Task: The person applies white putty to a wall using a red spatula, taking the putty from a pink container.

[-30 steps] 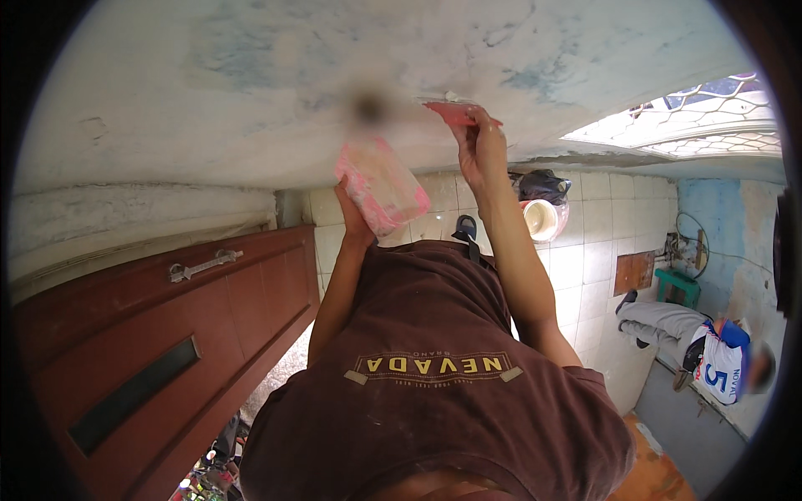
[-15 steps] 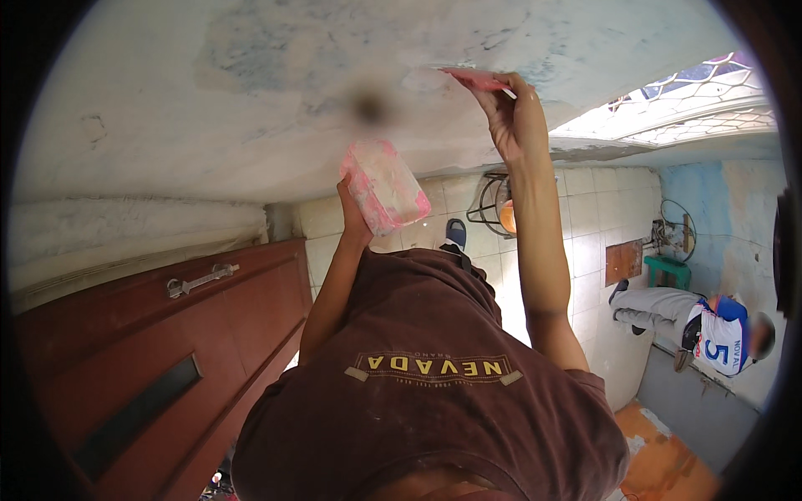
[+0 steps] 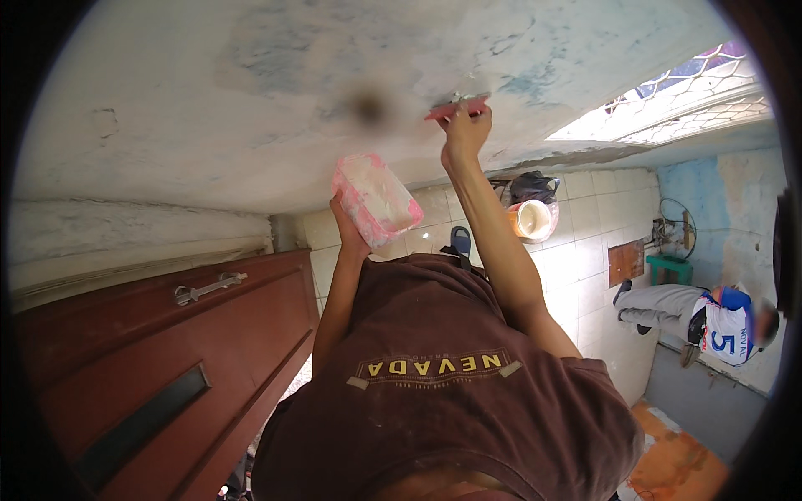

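Observation:
My left hand (image 3: 351,232) is closed around the side of a pink plastic tub (image 3: 357,210), smeared with whitish paste and tilted just in front of the wall. In my right hand (image 3: 468,138) is a flat red-pink spreader (image 3: 456,108), gripped between thumb and fingers. Its far edge lies at the wall surface, and a little pale paste shows there. The wall (image 3: 292,125) is whitish, with patchy blue-grey areas around and above the spreader. How deep the paste lies in the tub I cannot tell.
A brown door (image 3: 209,351) with a metal latch is at my left. On the tiled floor behind my right arm are an orange-and-white bucket (image 3: 515,222) and a black bag (image 3: 535,185). A grille window (image 3: 668,96), green stool (image 3: 671,265) and another person (image 3: 723,321) are at the right.
My right hand has swept the spreader left and lower in the picture along the wall. The tub has shifted slightly left and lower. The bucket and black bag now show beside my right arm.

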Motion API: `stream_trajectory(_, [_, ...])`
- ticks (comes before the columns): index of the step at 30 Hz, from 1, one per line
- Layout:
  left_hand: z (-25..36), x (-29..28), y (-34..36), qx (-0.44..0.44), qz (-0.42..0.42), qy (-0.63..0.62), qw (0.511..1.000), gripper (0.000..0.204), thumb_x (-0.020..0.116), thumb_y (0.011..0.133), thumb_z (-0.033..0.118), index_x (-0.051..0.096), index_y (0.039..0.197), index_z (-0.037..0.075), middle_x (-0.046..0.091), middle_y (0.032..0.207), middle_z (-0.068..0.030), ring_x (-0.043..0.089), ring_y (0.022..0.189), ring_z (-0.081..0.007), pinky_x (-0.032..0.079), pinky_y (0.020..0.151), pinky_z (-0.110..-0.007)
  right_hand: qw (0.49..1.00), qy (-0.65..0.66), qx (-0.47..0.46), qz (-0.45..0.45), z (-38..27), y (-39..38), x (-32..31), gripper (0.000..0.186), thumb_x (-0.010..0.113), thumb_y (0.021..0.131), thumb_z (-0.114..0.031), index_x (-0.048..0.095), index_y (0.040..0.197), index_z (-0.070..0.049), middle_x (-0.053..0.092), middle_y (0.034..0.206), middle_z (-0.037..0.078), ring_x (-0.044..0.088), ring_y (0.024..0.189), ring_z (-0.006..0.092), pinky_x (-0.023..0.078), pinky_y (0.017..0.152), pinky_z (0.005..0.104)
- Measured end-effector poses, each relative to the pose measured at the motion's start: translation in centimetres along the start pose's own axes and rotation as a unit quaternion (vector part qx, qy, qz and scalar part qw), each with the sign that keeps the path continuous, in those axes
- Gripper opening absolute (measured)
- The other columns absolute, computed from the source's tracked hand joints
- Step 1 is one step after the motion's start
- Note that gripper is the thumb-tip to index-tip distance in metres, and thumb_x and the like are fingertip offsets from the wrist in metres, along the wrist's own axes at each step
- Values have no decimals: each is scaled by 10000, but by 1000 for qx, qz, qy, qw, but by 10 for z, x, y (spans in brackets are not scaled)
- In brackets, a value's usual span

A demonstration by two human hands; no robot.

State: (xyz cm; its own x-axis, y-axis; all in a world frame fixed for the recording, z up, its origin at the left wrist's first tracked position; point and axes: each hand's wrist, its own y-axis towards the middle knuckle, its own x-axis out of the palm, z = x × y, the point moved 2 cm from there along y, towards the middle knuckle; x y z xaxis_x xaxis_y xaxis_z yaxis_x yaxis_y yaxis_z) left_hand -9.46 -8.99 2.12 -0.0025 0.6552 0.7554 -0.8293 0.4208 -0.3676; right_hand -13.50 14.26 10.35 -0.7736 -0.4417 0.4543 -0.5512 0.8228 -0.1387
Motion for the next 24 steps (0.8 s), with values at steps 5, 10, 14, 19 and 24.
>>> stream_trajectory(5, [17,-13,11,-1,-39,32,999,792,405,971,648,363,1554,114,501,1494,-130,510,1363,-335,449,1113,-542,999,-27,-11,-32,-16,-4,31,242,557,971,-41,428,1150,56,568,1080,166,671,877,257,659,769,482])
stream_trajectory(10, [34,-11,12,-96,-39,28,994,812,423,951,669,377,1551,124,512,1480,-129,524,1348,-333,453,1102,-560,975,-150,-139,-83,-41,-33,14,219,569,976,-70,567,1162,46,645,983,112,627,851,147,562,661,316])
stream_trajectory(14, [52,-18,7,-122,-27,46,991,725,407,978,610,423,1511,119,544,1427,-120,547,1311,-321,461,1099,-538,955,-241,-176,-9,-45,-36,-29,298,552,982,-75,635,1240,49,704,967,104,644,862,158,516,682,317])
stream_trajectory(19, [71,-42,5,-121,-51,104,986,812,431,958,650,384,1545,91,524,1474,-128,547,1334,-307,470,1106,-500,898,-329,-276,91,-2,7,-11,295,573,977,-107,632,1221,48,698,956,136,655,821,207,519,726,347])
stream_trajectory(24, [91,-68,-6,-98,-44,114,988,792,425,967,641,389,1544,99,524,1476,-125,547,1333,-305,470,1108,-493,836,-420,-332,119,7,-47,65,275,580,936,-50,645,1189,36,654,1004,204,651,824,315,514,741,386])
